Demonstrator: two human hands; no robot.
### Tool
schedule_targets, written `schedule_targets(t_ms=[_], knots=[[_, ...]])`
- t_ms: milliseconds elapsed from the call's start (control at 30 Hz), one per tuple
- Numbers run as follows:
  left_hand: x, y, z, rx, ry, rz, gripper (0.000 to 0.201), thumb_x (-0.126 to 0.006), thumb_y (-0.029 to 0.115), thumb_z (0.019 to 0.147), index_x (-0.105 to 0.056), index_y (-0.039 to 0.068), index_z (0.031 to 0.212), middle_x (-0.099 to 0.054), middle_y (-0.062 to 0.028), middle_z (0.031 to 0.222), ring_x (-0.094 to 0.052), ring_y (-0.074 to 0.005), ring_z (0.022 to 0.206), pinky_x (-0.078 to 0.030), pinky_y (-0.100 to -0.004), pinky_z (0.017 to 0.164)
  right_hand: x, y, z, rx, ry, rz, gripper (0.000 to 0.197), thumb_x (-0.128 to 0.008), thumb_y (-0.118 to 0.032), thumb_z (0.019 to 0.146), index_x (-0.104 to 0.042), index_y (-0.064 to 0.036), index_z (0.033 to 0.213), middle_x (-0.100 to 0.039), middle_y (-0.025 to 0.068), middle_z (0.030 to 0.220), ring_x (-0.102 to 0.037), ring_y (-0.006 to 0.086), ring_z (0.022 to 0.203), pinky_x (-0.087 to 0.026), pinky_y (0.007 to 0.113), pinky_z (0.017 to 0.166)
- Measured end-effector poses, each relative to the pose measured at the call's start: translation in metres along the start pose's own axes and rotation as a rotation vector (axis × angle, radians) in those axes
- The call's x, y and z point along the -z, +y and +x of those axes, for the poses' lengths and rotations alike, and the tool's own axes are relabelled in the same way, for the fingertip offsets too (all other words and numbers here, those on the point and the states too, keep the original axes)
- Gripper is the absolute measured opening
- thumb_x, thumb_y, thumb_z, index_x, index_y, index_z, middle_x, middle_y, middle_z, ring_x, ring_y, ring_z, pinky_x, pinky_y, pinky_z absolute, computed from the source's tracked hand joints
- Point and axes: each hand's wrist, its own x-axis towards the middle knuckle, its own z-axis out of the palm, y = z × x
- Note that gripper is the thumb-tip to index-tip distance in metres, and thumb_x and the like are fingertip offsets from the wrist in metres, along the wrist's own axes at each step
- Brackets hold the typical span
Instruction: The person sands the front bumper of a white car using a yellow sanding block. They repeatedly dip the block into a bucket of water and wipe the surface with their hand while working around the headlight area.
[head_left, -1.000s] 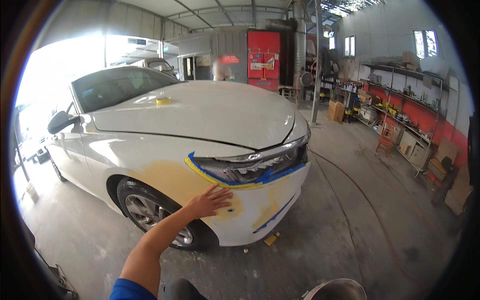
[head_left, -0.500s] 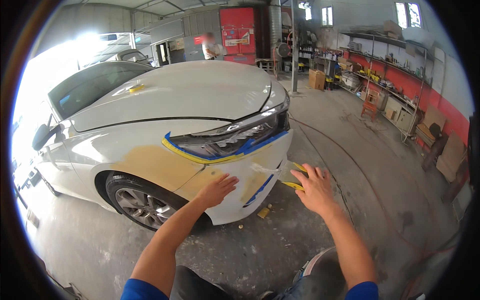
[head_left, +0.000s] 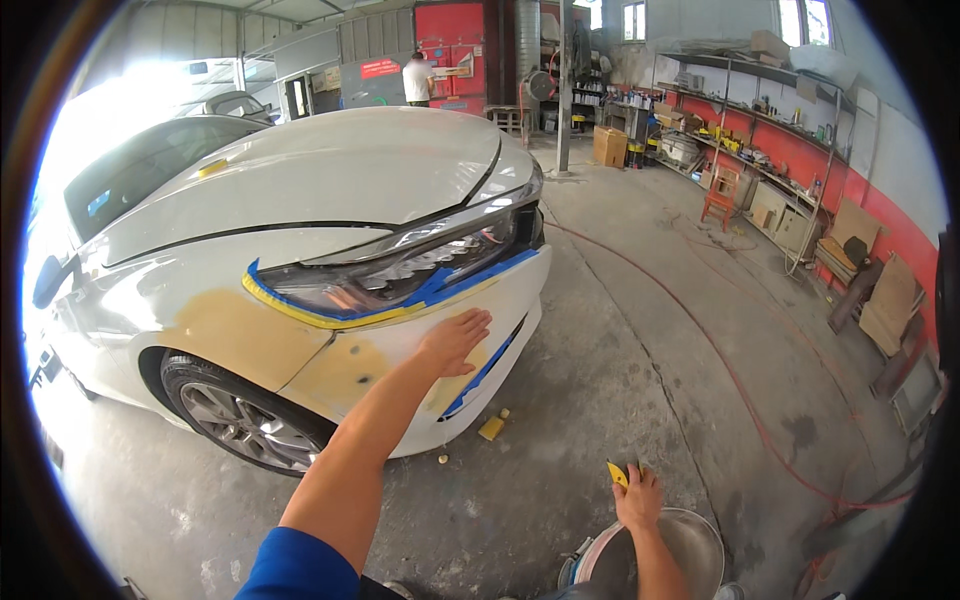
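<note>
Head view: The white car stands on the left, its front corner at the middle of the scene. The left hand is open, fingers extended, palm toward the front bumper, to the right of the bumper's tan patch; whether the whole palm makes contact cannot be determined. Two dark spots show on that patch. A larger tan patch covers the fender above the front wheel.

The right hand is at the near side, well apart from the car, with fingers closed on a yellow tool — most of it hidden by the grip. Just below is a round bucket, partly behind the right forearm.

The headlight is edged below with yellow and blue tape; a strip of blue tape runs along the lower bumper slot. A yellow block lies on the floor near the bumper. At the far right — along the wall — stand loaded shelves and a red chair. At the far side, a person in a white top stands near a red cabinet.
</note>
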Motion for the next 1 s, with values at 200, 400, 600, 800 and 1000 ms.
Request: schedule_targets(t_ms=[200, 400, 600, 800, 1000], knots=[[-0.012, 0.012, 0.019, 0.023, -0.027, -0.006, 0.085, -0.053, 0.057, 0.096, -0.041, -0.003, 0.155, -0.031, -0.0190, 0.168, -0.021, -0.0294, 0.159, -0.010, -0.0432, 0.132, 0.002, -0.013, -0.007, 0.012, 0.080, -0.007, 0.056, -0.073, -0.038, 0.092, -0.056, -0.0139, 0.140, -0.057, 0.0188, 0.134, -0.057, 0.0402, 0.117, -0.054, 0.051, 0.094], [-0.015, 0.035, -0.031, -0.142, -0.003, -0.064, 0.079, -0.056, 0.049, 0.098, -0.039, -0.003, 0.155, -0.031, -0.0187, 0.167, -0.025, -0.0294, 0.158, -0.015, -0.0429, 0.131, 0.008, -0.010, -0.004, -0.008, 0.042, -0.023, 0.054, -0.074, -0.037, 0.091, -0.059, -0.0144, 0.139, -0.058, 0.0174, 0.132, -0.059, 0.0398, 0.114, -0.055, 0.050, 0.090], [-0.016, 0.035, -0.098, -0.274, 0.012, 0.001, 0.079, -0.059, 0.045, 0.097, -0.036, -0.002, 0.157, -0.030, -0.0167, 0.169, -0.023, -0.0280, 0.158, -0.015, -0.0422, 0.131, 0.015, -0.017, -0.005, -0.025, 0.026, -0.016, 0.053, -0.074, -0.037, 0.091, -0.060, -0.0150, 0.138, -0.059, 0.0161, 0.131, -0.060, 0.0380, 0.115, -0.056, 0.048, 0.089], [-0.006, 0.037, -0.085, -0.206, 0.024, -0.021, 0.079, -0.057, 0.049, 0.098, -0.040, -0.003, 0.155, -0.033, -0.0173, 0.167, -0.024, -0.0287, 0.158, -0.016, -0.0434, 0.131, 0.010, -0.023, -0.005, -0.021, 0.040, 0.000, 0.053, -0.074, -0.037, 0.091, -0.060, -0.0150, 0.138, -0.059, 0.0152, 0.131, -0.060, 0.0360, 0.114, -0.056, 0.047, 0.088], [-0.018, 0.051, 0.004, -0.035, -0.037, 0.114, 0.080, -0.051, 0.056, 0.101, -0.041, -0.002, 0.155, -0.034, -0.0201, 0.166, -0.026, -0.0324, 0.157, -0.016, -0.0454, 0.130, 0.013, -0.020, -0.009, 0.018, 0.077, -0.001, 0.053, -0.074, -0.036, 0.091, -0.061, -0.0150, 0.138, -0.060, 0.0147, 0.130, -0.061, 0.0360, 0.113, -0.056, 0.046, 0.088]])
